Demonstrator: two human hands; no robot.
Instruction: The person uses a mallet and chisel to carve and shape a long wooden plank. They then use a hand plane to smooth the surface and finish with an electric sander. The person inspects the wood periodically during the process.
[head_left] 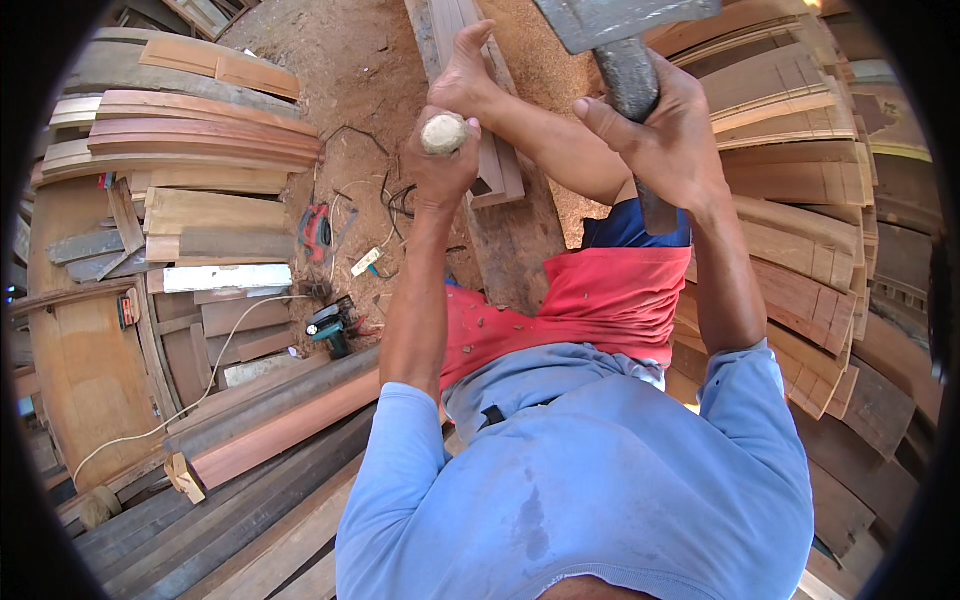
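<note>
My left hand (440, 180) is wrapped round a chisel (443, 133). Only the round, pale, worn end of its handle shows; the blade is hidden beneath my fist. It stands over a length of grey-brown timber (508, 180) with a dark opening near its close end. In my right hand (680, 135) is a hammer, held up to the right with its broad grey head (625, 20) at the top edge. The hammer's dark handle (657, 212) sticks out below my palm. My bare foot (465, 75) rests against the timber.
Under the timber lies a wider board (520, 245) on sawdust-strewn ground. To the left are a red power tool (315, 232), a teal power tool (330, 325) and loose cables. Stacked planks (200, 140) line the left, and more boards (790, 180) the right.
</note>
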